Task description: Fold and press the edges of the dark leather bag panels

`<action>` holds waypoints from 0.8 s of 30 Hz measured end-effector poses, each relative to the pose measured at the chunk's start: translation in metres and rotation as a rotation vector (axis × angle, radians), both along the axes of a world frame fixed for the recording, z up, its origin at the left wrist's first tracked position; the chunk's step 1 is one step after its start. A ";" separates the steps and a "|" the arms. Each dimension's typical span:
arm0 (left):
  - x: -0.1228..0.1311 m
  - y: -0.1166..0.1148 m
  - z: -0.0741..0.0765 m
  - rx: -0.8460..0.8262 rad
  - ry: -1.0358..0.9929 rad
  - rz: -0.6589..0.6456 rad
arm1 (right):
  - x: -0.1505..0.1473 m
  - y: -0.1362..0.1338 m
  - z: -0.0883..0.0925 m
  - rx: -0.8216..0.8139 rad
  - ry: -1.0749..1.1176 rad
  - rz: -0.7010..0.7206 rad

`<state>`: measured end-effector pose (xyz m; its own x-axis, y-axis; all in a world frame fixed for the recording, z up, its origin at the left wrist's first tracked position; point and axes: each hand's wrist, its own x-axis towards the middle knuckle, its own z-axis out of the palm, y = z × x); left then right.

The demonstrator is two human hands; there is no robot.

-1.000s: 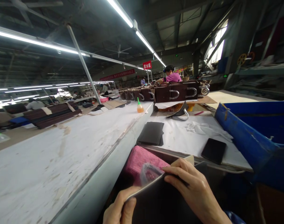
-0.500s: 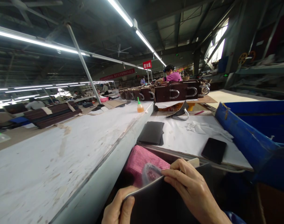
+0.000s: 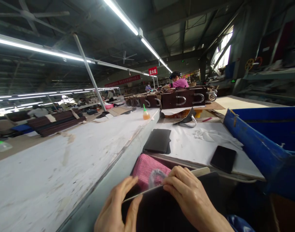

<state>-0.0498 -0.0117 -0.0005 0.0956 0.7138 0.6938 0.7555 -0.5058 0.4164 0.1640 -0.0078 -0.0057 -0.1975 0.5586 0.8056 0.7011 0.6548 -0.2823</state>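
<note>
A black bag panel [image 3: 159,209] with a pale edge stands tilted low in front of me. My right hand [image 3: 188,193] pinches its upper edge between thumb and fingers. Around the panel's left corner, my left hand [image 3: 118,203] has its thumb on the near side and its fingers stretched over the far side, with a gap between. Just behind the edge rises a handle [image 3: 156,175] in clear plastic wrap. Pink checked cloth [image 3: 146,166] lies beyond it. The panel's lower part runs out of view.
Left is a long white-topped table [image 3: 89,145] with a glue bottle [image 3: 146,113]. Ahead, a lower table holds black flat pieces [image 3: 158,140], a phone [image 3: 223,158] and a loose handled piece [image 3: 187,117]. A blue bin [image 3: 256,138] stands right. A co-worker [image 3: 180,82] is behind brown bags [image 3: 178,98].
My left hand has loosened from its pinch on the edge, its fingers now stretched out. My right hand has shifted slightly left along the edge, still pinching.
</note>
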 end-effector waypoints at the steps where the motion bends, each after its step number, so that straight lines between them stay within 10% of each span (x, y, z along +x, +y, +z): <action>1: 0.002 0.002 0.001 0.088 0.162 -0.023 | -0.002 -0.001 0.002 0.000 -0.014 0.007; 6: 0.026 0.010 0.006 0.040 0.524 -0.108 | -0.007 -0.007 0.014 -0.042 -0.088 0.061; 13: 0.025 0.009 0.015 -0.291 0.264 -0.223 | 0.020 -0.007 0.014 0.104 -0.064 -0.043; 24: 0.018 0.008 0.012 -0.343 0.184 -0.342 | 0.034 -0.004 0.011 0.043 -0.028 -0.033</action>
<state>-0.0315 -0.0033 0.0118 0.4621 0.8038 0.3746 0.6470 -0.5945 0.4775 0.1981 -0.0117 0.0050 -0.2026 0.5302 0.8233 0.7300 0.6422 -0.2339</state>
